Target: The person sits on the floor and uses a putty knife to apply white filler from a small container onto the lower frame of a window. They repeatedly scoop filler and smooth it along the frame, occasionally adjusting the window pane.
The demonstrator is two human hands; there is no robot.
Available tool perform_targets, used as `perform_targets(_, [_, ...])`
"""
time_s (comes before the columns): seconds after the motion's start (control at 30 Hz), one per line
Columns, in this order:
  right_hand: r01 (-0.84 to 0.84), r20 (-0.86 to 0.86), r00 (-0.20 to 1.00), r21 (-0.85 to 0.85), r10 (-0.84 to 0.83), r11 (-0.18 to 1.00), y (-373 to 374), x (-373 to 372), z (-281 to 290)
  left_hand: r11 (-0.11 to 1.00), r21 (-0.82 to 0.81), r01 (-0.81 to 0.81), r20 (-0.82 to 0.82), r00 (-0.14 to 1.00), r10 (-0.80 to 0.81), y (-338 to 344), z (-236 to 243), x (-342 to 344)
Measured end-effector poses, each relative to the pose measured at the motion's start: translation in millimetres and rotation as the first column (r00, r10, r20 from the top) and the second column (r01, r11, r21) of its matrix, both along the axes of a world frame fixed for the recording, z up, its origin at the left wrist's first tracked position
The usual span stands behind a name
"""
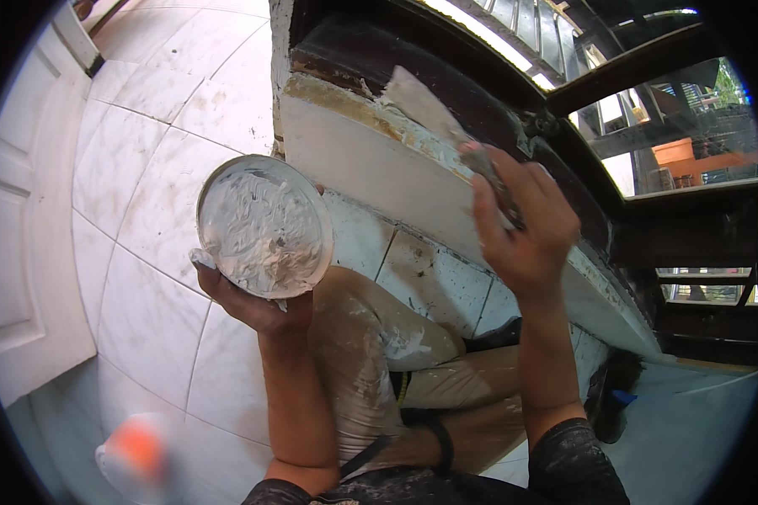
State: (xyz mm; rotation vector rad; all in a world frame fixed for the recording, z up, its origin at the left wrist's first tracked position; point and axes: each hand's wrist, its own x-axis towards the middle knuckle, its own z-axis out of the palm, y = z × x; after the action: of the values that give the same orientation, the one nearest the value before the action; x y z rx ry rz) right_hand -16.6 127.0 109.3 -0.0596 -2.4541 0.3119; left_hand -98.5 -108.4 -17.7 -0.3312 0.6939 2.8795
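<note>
Flat scraper with a pale, paste-coated blade and a dark, smeared handle (pixel 461 141) slants up and leftward from the right hand (pixel 531 220), whose fingers are wrapped round the handle. Its blade lies across the upper edge of a low, off-white wall (pixel 370 156), its tip over the dark wood behind; whether the blade touches the surface cannot be told. Along that edge runs a chipped, brownish-yellow strip (pixel 333 95) with pale paste farther along it.

Well to the left of the scraper, the left hand (pixel 265 313) grips a round, shallow, white-rimmed dish (pixel 329 244) from beneath, its paste-smeared thumb at the near left side. Grey-white, ridged paste (pixel 261 210) covers the inside, thickest in a lump toward the lower right.

Beige trousers (pixel 354 328) with white smears show below, between the forearms. White marble-patterned floor tiles (pixel 152 299) spread around, with a white panelled door (pixel 21 286) at the far left and a blurred orange-and-white object (pixel 139 450) at the lower left. Dark brown wooden window framing (pixel 682 244) stands at the right.
</note>
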Motion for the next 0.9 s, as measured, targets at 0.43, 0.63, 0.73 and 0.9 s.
perform_targets(0.43, [0.157, 0.055, 0.987, -0.088, -0.153, 0.984, -12, 15, -25, 1.000, 0.007, 0.012, -0.039, 0.999, -0.012, -1, 6, 0])
perform_targets(0.63, [0.085, 0.007, 0.996, -0.156, -0.085, 0.984, -27, -14, -29, 0.999, -0.013, 0.035, -0.081, 0.996, -0.036, 2, 13, 1])
perform_targets(0.73, [0.110, 0.030, 0.994, -0.131, -0.107, 0.985, -17, -12, -42, 0.998, -0.042, 0.054, -0.135, 0.989, -0.059, -1, 6, 0])
perform_targets(0.9, [0.208, 0.052, 0.978, -0.105, -0.204, 0.972, 3, 24, -39, 0.999, -0.030, 0.040, -0.100, 0.994, -0.043, 3, 11, -2])
